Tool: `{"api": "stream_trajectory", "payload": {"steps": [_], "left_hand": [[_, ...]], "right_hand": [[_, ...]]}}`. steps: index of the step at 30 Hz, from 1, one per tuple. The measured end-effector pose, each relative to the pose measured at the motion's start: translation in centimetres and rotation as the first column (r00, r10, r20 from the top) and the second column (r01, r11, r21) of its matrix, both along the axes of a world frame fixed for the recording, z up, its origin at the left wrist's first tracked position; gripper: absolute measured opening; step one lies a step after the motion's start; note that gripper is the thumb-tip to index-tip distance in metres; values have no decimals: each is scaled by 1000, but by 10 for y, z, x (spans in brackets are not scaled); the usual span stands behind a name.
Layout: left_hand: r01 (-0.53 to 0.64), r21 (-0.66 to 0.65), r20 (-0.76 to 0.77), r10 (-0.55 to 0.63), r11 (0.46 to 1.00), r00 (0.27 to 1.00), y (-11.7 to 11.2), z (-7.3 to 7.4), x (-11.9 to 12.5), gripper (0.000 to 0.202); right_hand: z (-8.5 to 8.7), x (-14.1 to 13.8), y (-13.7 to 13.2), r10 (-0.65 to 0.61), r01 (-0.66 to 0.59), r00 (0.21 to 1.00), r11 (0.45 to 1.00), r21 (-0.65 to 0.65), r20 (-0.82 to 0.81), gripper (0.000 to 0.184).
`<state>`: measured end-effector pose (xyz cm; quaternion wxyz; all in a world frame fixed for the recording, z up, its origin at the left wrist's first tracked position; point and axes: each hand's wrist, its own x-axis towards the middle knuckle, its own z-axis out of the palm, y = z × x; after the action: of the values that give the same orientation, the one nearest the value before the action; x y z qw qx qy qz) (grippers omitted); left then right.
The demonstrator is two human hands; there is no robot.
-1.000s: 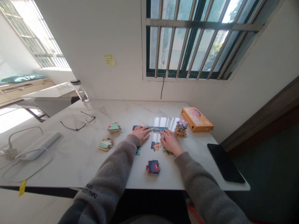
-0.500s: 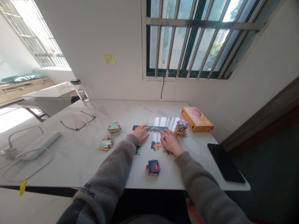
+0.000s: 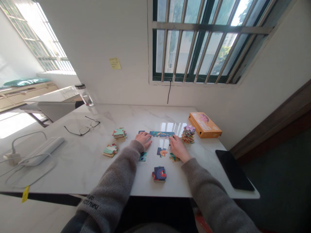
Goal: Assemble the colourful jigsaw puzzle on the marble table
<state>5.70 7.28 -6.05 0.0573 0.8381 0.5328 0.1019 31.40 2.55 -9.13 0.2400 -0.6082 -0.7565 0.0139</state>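
Left hand [image 3: 143, 139] is palm down with fingers spread, tips by the left end of the strip [image 3: 162, 134]; the right hand [image 3: 179, 149] has its fingers bent at the other end (whether they pinch anything, I cannot tell). The strip lies flat on the table [image 3: 80, 168], beyond a loose piece [image 3: 160, 152]. It looks like printed card: light, fairly stiff, apt to slide on that glossy top and part at its joints if lifted. Best steadied at both ends.
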Motion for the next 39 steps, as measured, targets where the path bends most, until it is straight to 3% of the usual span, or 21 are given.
{"api": "stream_trajectory", "payload": {"steps": [12, 18, 23, 26, 29, 34, 39], "left_hand": [[-15, -5, 26, 16, 1000, 1000, 0, -2, 1, 38], [22, 62, 98, -28, 998, 995, -3, 0, 0, 37], [72, 65, 114, -79, 995, 990, -9, 5, -2, 31], [115, 42, 98, -118, 993, 988, -13, 7, -3, 26], [143, 47, 100, -147, 989, 984, -18, 8, -4, 23], [235, 72, 151, -243, 969, 958, -32, 8, 0, 21], [298, 67, 205, -305, 952, 930, -43, 5, 2, 20]], "right_hand": [[4, 2, 2, 24, -23, 998, 1000, 14, -56, 40], [37, -14, -31, 288, -273, 929, 957, 97, -234, 30], [54, -37, -81, 510, -496, 807, 859, 127, -299, 12], [53, -40, -107, 566, -549, 770, 823, 144, -296, 13], [49, -36, -121, 557, -550, 785, 828, 108, -272, 23], [45, -29, -126, 536, -542, 819, 840, 31, -207, 29], [39, -28, -123, 554, -552, 809, 831, 69, -199, 24]]}}
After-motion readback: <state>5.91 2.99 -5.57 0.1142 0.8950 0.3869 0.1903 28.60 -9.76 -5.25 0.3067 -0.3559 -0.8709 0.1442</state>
